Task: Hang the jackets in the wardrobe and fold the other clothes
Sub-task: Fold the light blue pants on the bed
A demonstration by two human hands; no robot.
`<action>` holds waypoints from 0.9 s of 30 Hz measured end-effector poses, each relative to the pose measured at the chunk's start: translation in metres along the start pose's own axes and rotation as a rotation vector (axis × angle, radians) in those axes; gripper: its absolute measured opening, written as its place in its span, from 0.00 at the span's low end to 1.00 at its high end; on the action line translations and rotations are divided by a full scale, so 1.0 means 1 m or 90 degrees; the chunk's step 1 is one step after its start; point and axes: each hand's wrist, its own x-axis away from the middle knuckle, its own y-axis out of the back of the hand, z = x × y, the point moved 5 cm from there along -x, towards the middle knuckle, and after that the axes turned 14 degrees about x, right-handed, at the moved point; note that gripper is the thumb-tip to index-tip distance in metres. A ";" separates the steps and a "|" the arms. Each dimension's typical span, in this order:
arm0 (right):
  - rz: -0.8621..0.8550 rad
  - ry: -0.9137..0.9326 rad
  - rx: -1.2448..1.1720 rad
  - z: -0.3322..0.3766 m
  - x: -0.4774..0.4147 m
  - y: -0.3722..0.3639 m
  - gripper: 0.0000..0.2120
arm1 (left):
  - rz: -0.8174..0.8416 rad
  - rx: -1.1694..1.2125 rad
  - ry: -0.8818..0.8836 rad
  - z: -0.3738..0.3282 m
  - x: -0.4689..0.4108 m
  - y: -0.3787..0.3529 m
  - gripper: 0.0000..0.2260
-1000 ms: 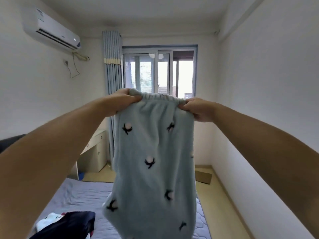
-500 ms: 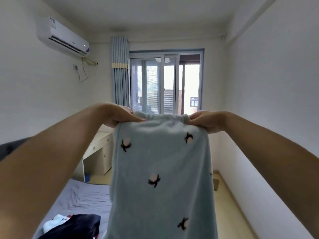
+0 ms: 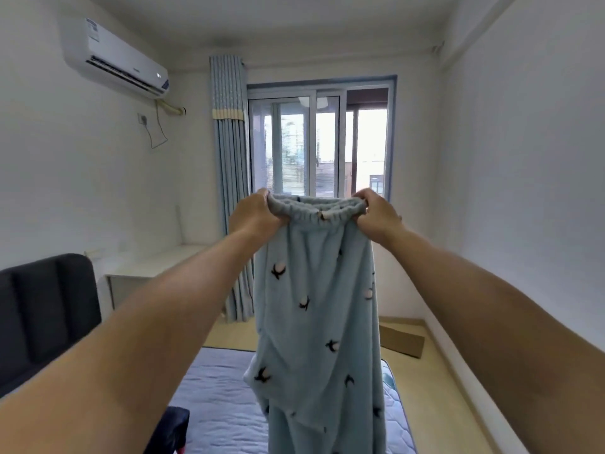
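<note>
The left hand (image 3: 257, 214) and the right hand (image 3: 376, 216) are both raised at arm's length. Each has its fingers curled round one end of the elastic waistband (image 3: 316, 209) of a pair of light blue fleece pajama trousers (image 3: 314, 306), gripping it with the gathered band stretched between them. The waistband's opening gapes a little toward the camera, and nothing shows inside it.

The trousers hang straight down from the hands with their long axis vertical, waistband at the top and legs pointing to the floor. They are printed with small dark-and-white cotton-boll motifs. Their lower part passes in front of the pale blue quilted mattress (image 3: 222, 388) and runs out of the bottom of the picture.

A dark garment (image 3: 173, 424) lies on the mattress at the lower left. Behind the trousers are a sliding window (image 3: 320, 142) and a blue curtain (image 3: 230, 178) drawn to its left. A white desk (image 3: 147, 267) stands by the left wall. Above it is a wall air conditioner (image 3: 111, 57) whose sticker (image 3: 92, 29) is too small to read. A flat piece of cardboard (image 3: 401, 340) lies on the floor to the right.
</note>
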 end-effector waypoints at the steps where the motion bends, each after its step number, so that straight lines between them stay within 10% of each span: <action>1: 0.000 0.018 -0.020 0.000 0.001 0.003 0.16 | -0.003 0.021 -0.010 0.001 0.000 0.000 0.16; 13: 0.216 0.010 -0.038 -0.045 0.156 -0.060 0.18 | 0.399 0.155 0.144 0.073 0.155 -0.035 0.16; 19: 0.335 -0.082 -0.001 -0.068 0.342 -0.114 0.14 | 0.507 0.053 0.096 0.129 0.331 -0.031 0.11; 27: 0.556 -0.162 -0.063 -0.011 0.602 -0.129 0.14 | 0.648 0.234 0.305 0.189 0.582 0.048 0.13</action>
